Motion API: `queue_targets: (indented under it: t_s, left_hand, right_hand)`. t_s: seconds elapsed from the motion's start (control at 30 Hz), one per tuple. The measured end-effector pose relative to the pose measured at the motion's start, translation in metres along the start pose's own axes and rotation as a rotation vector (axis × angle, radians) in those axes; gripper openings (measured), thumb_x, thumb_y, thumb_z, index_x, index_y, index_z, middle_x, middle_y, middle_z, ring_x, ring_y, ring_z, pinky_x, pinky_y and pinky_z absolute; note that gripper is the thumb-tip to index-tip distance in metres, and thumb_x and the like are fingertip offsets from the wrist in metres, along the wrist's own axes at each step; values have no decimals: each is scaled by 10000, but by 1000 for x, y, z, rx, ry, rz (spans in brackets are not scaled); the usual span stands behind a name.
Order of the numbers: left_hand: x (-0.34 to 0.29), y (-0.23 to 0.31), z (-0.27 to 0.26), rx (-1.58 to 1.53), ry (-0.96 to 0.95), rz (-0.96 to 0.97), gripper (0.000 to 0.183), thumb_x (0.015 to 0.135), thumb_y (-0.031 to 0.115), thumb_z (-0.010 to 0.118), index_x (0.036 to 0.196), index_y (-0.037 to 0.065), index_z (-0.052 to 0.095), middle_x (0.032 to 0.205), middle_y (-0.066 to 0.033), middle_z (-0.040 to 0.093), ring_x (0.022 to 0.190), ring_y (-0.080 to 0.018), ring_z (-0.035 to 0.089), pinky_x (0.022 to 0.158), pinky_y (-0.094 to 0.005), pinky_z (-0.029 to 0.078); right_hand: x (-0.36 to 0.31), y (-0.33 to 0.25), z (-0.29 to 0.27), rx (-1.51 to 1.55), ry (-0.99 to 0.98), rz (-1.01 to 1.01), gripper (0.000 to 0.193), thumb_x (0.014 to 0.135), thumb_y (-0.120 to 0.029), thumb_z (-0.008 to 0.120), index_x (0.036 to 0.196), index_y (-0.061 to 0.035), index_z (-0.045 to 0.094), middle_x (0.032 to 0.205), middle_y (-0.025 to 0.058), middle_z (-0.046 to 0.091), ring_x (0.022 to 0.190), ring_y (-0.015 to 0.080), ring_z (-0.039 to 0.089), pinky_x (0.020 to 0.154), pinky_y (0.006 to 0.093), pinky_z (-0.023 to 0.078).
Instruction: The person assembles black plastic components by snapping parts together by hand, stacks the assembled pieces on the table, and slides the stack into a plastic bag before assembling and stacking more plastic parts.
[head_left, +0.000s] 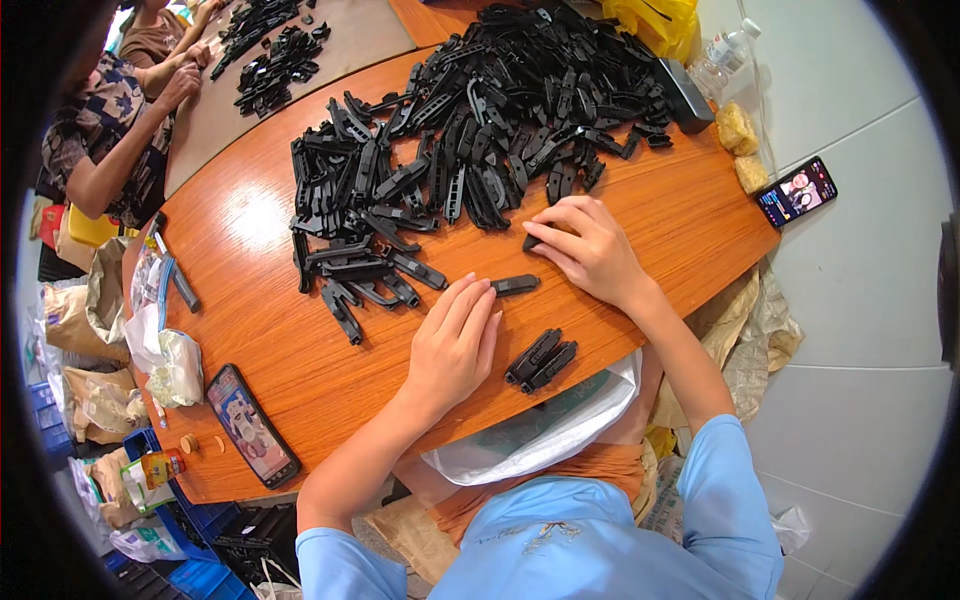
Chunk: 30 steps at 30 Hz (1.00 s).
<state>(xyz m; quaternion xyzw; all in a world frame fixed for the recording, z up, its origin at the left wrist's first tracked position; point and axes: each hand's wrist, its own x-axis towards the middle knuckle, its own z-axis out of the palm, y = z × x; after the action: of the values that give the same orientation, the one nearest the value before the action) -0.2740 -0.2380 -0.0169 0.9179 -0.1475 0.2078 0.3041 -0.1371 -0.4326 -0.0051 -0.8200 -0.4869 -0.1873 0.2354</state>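
Observation:
My left hand (pixel 458 335) rests low over the wooden table, fingers pressed together on the near end of a slim black plastic part (pixel 517 286). To its right, my right hand (pixel 592 250) pinches another small dark piece (pixel 531 242), most of which the fingers hide. Close to the table's front edge, two or three similar black parts (pixel 541 360) lie side by side. Beyond both hands spreads a large heap of black plastic parts (pixel 470 130), and a looser group of them (pixel 345 255) reaches toward the left hand.
A phone (pixel 252 425) lies at the table's (pixel 330 410) left front edge; another phone (pixel 797 193) is at the right. A dark box (pixel 686 97), a plastic bottle (pixel 728 50) and a yellow bag (pixel 655 25) stand at the back right. A white sack (pixel 560 430) covers my lap. Another person's hand (pixel 180 85) works far left.

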Motion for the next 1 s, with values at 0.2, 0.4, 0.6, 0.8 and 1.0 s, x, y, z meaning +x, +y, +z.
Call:
queue_targets:
  t_s: [0.2,0.4,0.6,0.8,1.0]
  left_hand:
    - [-1,-4,0,-28,17,36,341,685,-76,601,1021,-30,631,1063,-124,617,1038,-305,582,879,-363,507]
    - [-2,-8,0,-54,10,31,256,766,-73,644,1015,-17,628,1058,-122,621,978,-308,608,830,-378,517]
    - [-6,-2,6,-196,114,-198,278,795,-51,663,1063,11,618,1058,-131,600,879,-289,644,688,-347,547]
    - [-5,-3,1,-99,62,-57,445,776,-117,615,1187,54,633,1091,-141,590,959,-257,646,790,-327,568]
    - [-10,-4,0,-30,-22,-16,594,728,-92,558,1292,94,578,1251,-149,540,1003,-265,631,801,-325,553]
  right_hand:
    - [-3,-3,1,99,15,125,339,757,-66,722,1088,-32,660,979,80,602,956,264,547,789,355,493]
    - [-12,-27,-3,416,-11,167,362,771,-39,716,1128,-41,654,970,82,595,889,260,548,758,333,493]
    - [-14,-34,8,470,-52,97,319,772,-80,723,1088,-63,681,976,70,626,875,253,561,774,336,493]
    - [-16,-39,7,416,-47,-14,364,763,-62,716,1122,-46,661,1035,82,655,982,264,605,816,351,495]
    - [-22,-41,6,384,-54,47,355,770,-69,706,1120,-34,658,1071,102,664,1002,251,629,818,358,498]
